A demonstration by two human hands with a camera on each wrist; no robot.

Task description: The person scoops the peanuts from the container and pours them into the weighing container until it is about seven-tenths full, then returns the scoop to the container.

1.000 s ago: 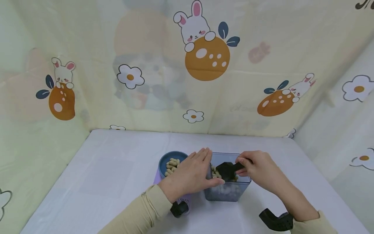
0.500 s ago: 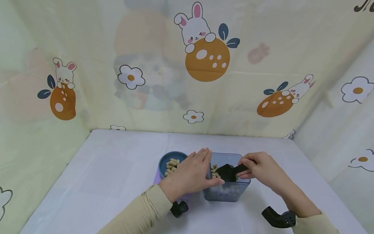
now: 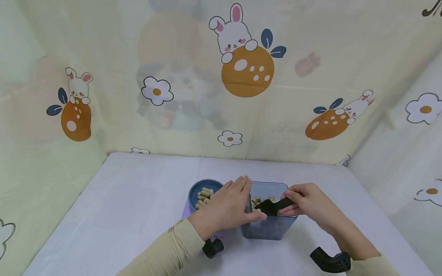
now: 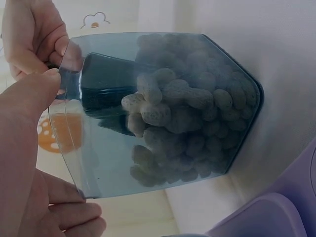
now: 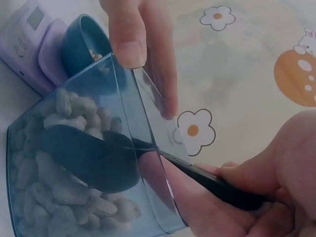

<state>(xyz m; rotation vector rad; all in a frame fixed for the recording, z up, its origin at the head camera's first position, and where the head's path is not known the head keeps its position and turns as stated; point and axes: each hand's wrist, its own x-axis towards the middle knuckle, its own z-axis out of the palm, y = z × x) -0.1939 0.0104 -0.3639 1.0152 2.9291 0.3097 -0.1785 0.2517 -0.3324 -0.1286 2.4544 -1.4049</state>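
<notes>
A clear blue plastic container [image 3: 263, 228] holds unshelled peanuts [image 5: 54, 192]. My right hand [image 3: 309, 201] grips the handle of a black scoop [image 3: 271, 207], its fingers curled round it at the container's right side. The scoop's blade [image 5: 94, 153] lies inside among the peanuts, seen through the wall in both wrist views. Across the container's left rim rests my left hand [image 3: 224, 205], fingers straight toward the far corner and thumb [image 4: 42, 86] at the near rim. Partly hidden behind that hand, a blue bowl [image 3: 192, 191] also has peanuts in it.
Under the bowl is a purple kitchen scale [image 5: 29, 39], mostly covered by the left hand in the head view. A white cloth [image 3: 127, 199] covers the table. Behind stands a rabbit-print curtain [image 3: 193, 126]. Black camera mounts [image 3: 330, 260] sit on the wrists.
My right hand has come slightly nearer and lower, and the scoop's blade has tilted flatter, showing more peanuts behind it. The left hand stays at the container's rim.
</notes>
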